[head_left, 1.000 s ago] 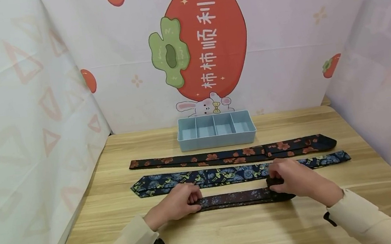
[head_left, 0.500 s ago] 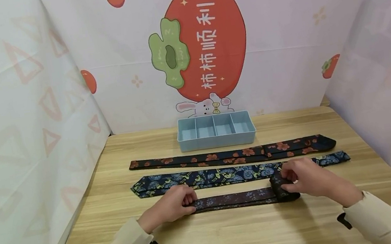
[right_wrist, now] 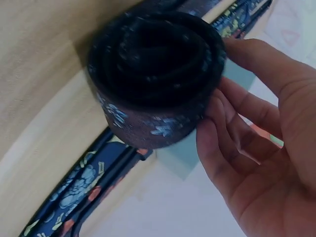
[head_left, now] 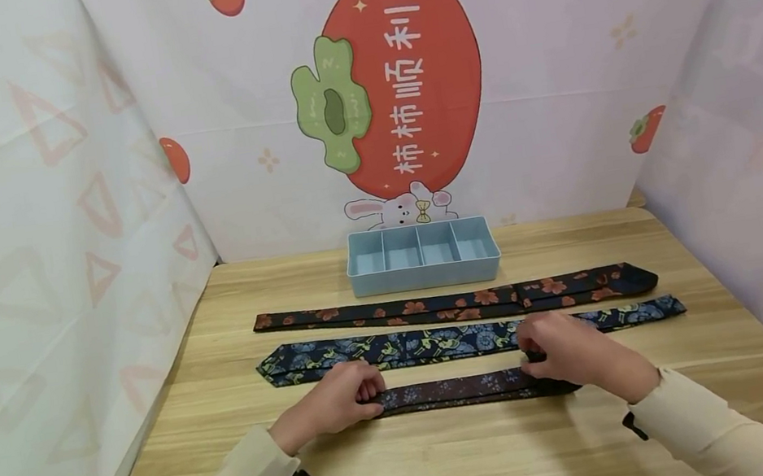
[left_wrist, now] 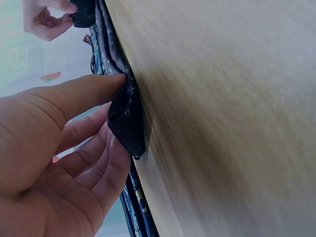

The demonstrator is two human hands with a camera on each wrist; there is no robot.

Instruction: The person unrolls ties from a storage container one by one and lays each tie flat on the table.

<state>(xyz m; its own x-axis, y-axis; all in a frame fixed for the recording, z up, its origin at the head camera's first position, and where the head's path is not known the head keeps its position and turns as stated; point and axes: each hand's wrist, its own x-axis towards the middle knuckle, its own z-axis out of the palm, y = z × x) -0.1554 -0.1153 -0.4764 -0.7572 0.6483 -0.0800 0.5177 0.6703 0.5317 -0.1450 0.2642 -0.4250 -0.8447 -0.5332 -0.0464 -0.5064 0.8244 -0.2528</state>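
Note:
A dark necktie with small blue flowers (head_left: 456, 390) lies across the table nearest the person, its right part wound into a roll (right_wrist: 153, 94). My left hand (head_left: 335, 399) pinches the tie's flat left end between thumb and fingers, the dark tip poking out past them in the left wrist view. With curled fingers and thumb, my right hand (head_left: 579, 350) grips the roll from its far side. In the head view that hand covers most of the roll; the right wrist view shows its spiral layers.
Just beyond lies a navy necktie with blue and yellow pattern (head_left: 369, 352), stretched flat. Farther back is a black necktie with orange flowers (head_left: 437, 309). A light blue tray with several compartments (head_left: 426, 276) stands at the back of the wooden table (head_left: 416, 471), before a printed curtain (head_left: 240, 86).
The right hand moved right, uncovering the roll, then came back left over it. My left hand shifted slightly left with the tie's end. The other ties and the tray have stayed put.

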